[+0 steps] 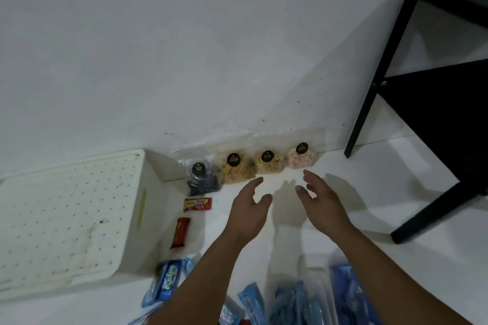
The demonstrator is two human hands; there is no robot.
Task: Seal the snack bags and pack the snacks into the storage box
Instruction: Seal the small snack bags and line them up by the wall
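Snack bags (pixel 266 163) line the wall; left hand (pixel 249 208), right hand (pixel 323 206) spread, empty.

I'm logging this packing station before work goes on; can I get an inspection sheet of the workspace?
Surface: white floor, meeting a white wall.
Job's things: four clear snack bags with black round labels in a row along the wall; white storage box at left, perforated lid on; two red snack bars beside it; blue wrapped snacks nearest the camera.
Clutter: nothing seen.
Hands: left hand and right hand open, held in front of the bags, holding nothing.
Cables: nothing seen.
Surroundings: black table frame at right.
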